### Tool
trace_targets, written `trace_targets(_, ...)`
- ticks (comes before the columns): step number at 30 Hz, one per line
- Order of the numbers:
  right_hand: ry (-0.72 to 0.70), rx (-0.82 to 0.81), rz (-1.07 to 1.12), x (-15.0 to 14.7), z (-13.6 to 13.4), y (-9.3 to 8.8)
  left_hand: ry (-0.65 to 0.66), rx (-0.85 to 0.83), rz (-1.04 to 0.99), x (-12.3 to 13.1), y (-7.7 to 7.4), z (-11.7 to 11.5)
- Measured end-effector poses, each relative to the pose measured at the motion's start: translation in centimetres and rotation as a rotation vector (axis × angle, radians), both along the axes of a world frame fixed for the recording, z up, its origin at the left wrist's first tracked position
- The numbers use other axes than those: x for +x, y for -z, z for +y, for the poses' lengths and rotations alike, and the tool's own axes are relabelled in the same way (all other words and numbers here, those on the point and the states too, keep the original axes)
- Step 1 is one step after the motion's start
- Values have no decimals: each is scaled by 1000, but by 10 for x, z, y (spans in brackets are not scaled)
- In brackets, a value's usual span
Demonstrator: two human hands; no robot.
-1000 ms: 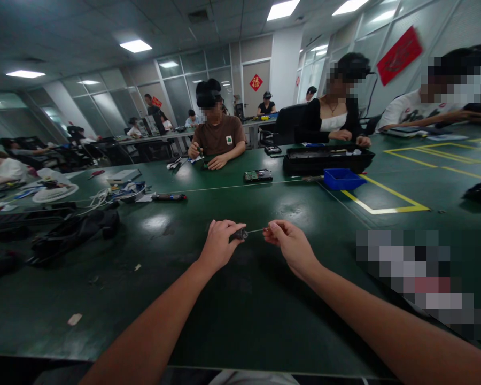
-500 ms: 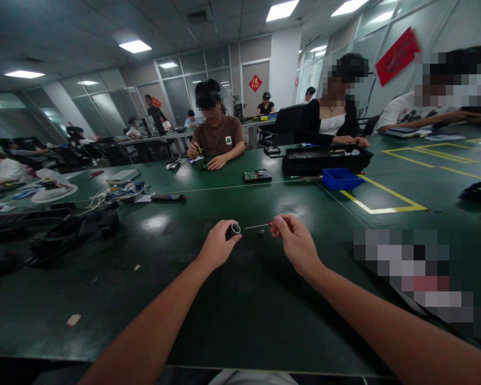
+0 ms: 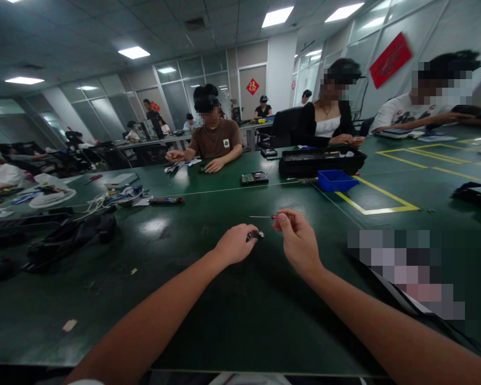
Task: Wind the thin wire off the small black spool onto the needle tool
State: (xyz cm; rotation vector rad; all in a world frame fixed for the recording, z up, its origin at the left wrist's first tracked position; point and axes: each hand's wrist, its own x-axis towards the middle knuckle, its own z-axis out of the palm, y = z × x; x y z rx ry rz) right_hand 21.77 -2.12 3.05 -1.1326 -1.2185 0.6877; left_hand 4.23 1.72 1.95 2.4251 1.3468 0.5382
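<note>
My left hand [image 3: 235,244] is closed around a small dark cylinder [image 3: 251,235], low over the green table. A small shiny piece [image 3: 261,234] shows at the fingertips, against the cylinder's right end; whether it is attached or only touching, I cannot tell. To the right, my right hand [image 3: 297,235] grips a thin screwdriver [image 3: 262,216] by its red handle. Its slim metal shaft points left, above and apart from the cylinder. My fingers hide most of the handle and part of the cylinder.
A blue bin [image 3: 337,181] and a long black tray [image 3: 323,162] stand at the far side, near a circuit board [image 3: 254,178]. A dark pen-like tool [image 3: 165,201] and a black bag [image 3: 74,235] lie left. Co-workers sit across the table [image 3: 208,331].
My left hand has moved right and down with the cylinder, reaching the spot where a small piece lay. The cylinder's open end no longer faces me. My right hand has risen slightly with the screwdriver.
</note>
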Motion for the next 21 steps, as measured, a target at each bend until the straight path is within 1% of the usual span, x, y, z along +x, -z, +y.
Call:
trace_targets(2, 1, 12, 11, 0, 2, 3, 17, 21, 104, 10, 5, 8)
trace_targets(5, -3, 11, 25, 0, 4, 6, -6, -4, 215, 22, 8, 18)
trace_targets(9, -23, 5, 14, 1, 4, 7, -10, -3, 227, 29, 4, 26)
trace_targets(12, -21, 14, 1, 1, 3, 6, -12, -8, 187, 23, 1, 31)
trace_targets(14, -19, 10, -5, 1, 1, 4, -30, -70, 66, 12, -1, 34)
trace_targets(16, -16, 0, -7, 1, 0, 2, -80, -207, -124, -4, -3, 36)
trace_targets(19, -22, -20, -14, 1, -1, 0, -210, -460, -486, -35, -8, 35)
trace_targets(21, -30, -31, -22, 2, -1, 0, -287, -544, -682, -58, -13, 30)
